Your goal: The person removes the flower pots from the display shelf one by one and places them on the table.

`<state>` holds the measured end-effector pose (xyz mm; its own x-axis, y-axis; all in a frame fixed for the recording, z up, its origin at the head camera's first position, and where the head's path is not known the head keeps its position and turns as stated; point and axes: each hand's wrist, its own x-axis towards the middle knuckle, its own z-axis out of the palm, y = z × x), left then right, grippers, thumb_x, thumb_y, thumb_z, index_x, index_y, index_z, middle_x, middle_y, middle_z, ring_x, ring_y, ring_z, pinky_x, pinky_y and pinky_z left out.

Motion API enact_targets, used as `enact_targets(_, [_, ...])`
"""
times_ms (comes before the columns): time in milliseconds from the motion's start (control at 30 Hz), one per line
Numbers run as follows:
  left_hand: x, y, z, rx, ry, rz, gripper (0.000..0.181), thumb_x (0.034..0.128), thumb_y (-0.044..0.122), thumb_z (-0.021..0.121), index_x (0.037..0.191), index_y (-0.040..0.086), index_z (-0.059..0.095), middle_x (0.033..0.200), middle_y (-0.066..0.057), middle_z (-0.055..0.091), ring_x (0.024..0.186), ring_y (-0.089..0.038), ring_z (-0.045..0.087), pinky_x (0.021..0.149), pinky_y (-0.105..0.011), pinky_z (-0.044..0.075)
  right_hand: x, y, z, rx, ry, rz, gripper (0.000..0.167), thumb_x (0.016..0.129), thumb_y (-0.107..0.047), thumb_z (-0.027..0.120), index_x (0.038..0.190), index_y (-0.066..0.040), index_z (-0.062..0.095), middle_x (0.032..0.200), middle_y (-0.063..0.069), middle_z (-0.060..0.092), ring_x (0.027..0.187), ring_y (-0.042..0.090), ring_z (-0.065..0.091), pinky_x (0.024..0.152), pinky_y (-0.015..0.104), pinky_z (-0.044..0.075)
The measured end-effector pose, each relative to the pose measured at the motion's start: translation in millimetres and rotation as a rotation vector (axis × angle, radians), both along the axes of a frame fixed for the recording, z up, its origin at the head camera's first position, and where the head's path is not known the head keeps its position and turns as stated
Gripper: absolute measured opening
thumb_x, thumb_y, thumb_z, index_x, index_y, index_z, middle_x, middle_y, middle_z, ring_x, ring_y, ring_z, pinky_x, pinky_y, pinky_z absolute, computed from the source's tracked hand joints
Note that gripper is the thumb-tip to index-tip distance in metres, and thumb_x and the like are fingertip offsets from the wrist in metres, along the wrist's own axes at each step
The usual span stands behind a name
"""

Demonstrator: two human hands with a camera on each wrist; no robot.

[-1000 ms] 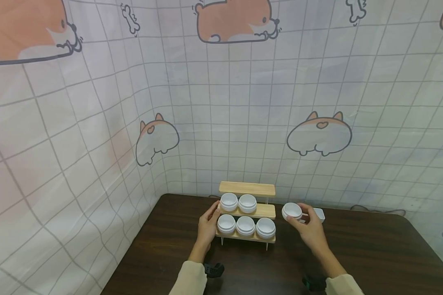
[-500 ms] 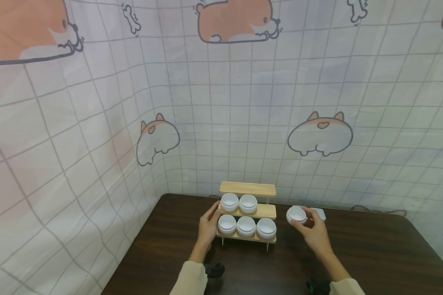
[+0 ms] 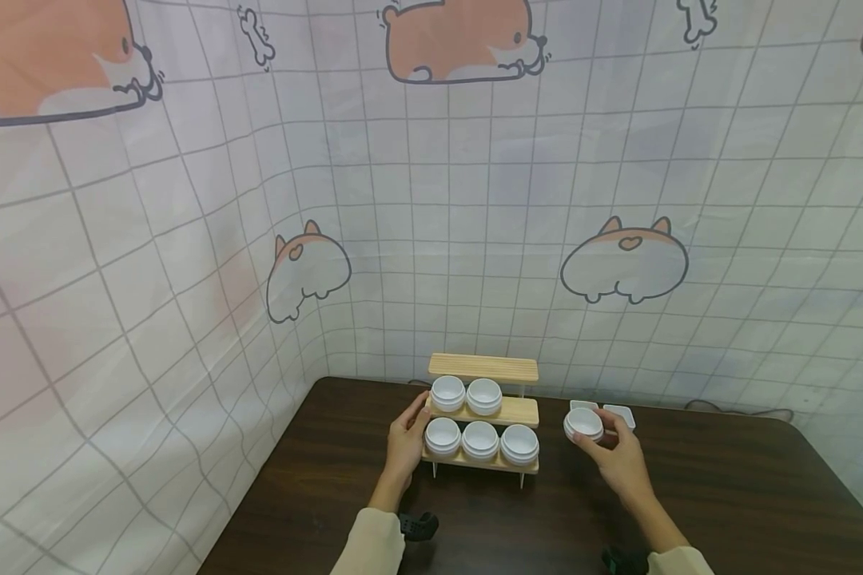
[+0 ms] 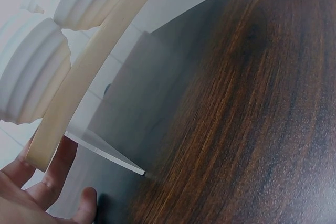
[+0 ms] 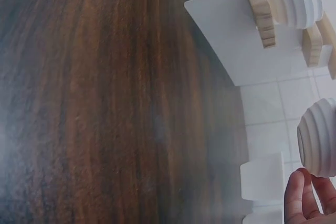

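Observation:
A three-tier stepped wooden rack with white side supports stands on the table. Along its lowest tier sit several small white ribbed bowls, and two more bowls occupy the left and middle of the second tier. My left hand holds the rack's left end; in the left wrist view its fingers lie about the end of a wooden shelf. To the right of the rack, my right hand pinches another white bowl by its side, above the table.
Two small white square dishes stand at the table's back edge, just behind the right hand. A dark cable runs along that edge. The dark wooden table meets a patterned cloth wall behind and at left.
My right hand has moved right and slightly down with the bowl, away from the rack. A square dish behind the bowl has come into view. The left hand stays on the rack.

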<state>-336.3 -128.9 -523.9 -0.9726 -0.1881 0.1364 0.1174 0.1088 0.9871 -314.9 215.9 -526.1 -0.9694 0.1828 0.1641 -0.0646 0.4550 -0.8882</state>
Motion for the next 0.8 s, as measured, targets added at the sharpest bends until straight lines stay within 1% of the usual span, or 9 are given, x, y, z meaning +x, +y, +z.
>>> enact_targets(100, [7.9, 0.0, 10.9, 0.002, -0.004, -0.013, 0.04, 0.107, 0.019, 0.054, 0.146, 0.013, 0.058, 0.144, -0.011, 0.062, 0.106, -0.018, 0.062, 0.088, -0.03, 0.047, 1.5, 1.8, -2.0, 0.003, -0.01, 0.005, 0.069, 0.094, -0.028, 0.077, 0.149, -0.001, 0.045, 0.135, 0.023, 0.054, 0.119, 0.035, 0.057, 0.077, 0.02, 0.046])
enact_targets(200, [12.2, -0.1, 15.3, 0.007, -0.002, -0.017, 0.04, 0.1069, 0.019, 0.055, 0.146, 0.013, 0.059, 0.141, -0.012, 0.064, 0.108, -0.019, 0.063, 0.089, -0.03, 0.047, 2.1, 3.5, -4.5, 0.005, -0.019, 0.003, 0.069, 0.094, -0.027, 0.077, 0.149, -0.001, 0.045, 0.136, 0.023, 0.054, 0.119, 0.035, 0.057, 0.078, 0.02, 0.046])
enact_targets(300, [2.5, -1.7, 0.8, 0.007, 0.001, -0.012, 0.039, 0.1069, 0.023, 0.055, 0.146, 0.019, 0.059, 0.142, -0.008, 0.065, 0.109, -0.018, 0.063, 0.09, -0.03, 0.047, 1.3, 5.3, -7.4, 0.011, -0.018, -0.004, 0.067, 0.093, -0.026, 0.077, 0.147, -0.001, 0.046, 0.134, 0.022, 0.056, 0.112, 0.026, 0.059, 0.078, 0.019, 0.046])
enact_targets(433, [-12.7, -4.0, -19.1, 0.004, -0.005, -0.01, 0.039, 0.1066, 0.03, 0.056, 0.145, 0.028, 0.06, 0.144, -0.001, 0.063, 0.108, -0.013, 0.062, 0.091, -0.03, 0.047, -0.1, 7.4, -10.9, 0.019, -0.011, -0.013, 0.065, 0.093, -0.026, 0.078, 0.146, -0.002, 0.048, 0.132, 0.02, 0.058, 0.102, 0.011, 0.056, 0.079, 0.017, 0.046])
enact_targets(600, [-14.3, -4.1, -20.1, 0.001, -0.008, -0.012, 0.039, 0.1069, 0.028, 0.055, 0.145, 0.029, 0.059, 0.146, 0.001, 0.061, 0.108, -0.012, 0.061, 0.093, -0.03, 0.047, -0.4, 9.7, -14.5, 0.022, -0.026, -0.008, 0.066, 0.093, -0.025, 0.078, 0.145, 0.0, 0.048, 0.131, 0.021, 0.059, 0.097, 0.004, 0.054, 0.079, 0.016, 0.045])
enact_targets(800, [-14.1, -4.0, -20.1, 0.011, -0.012, -0.018, 0.039, 0.1069, 0.027, 0.055, 0.146, 0.028, 0.059, 0.146, 0.001, 0.062, 0.112, -0.015, 0.063, 0.095, -0.031, 0.048, -0.7, 12.3, -19.2, 0.023, -0.049, 0.002, 0.067, 0.093, -0.025, 0.078, 0.147, 0.001, 0.046, 0.133, 0.023, 0.058, 0.096, 0.002, 0.055, 0.076, 0.017, 0.047])
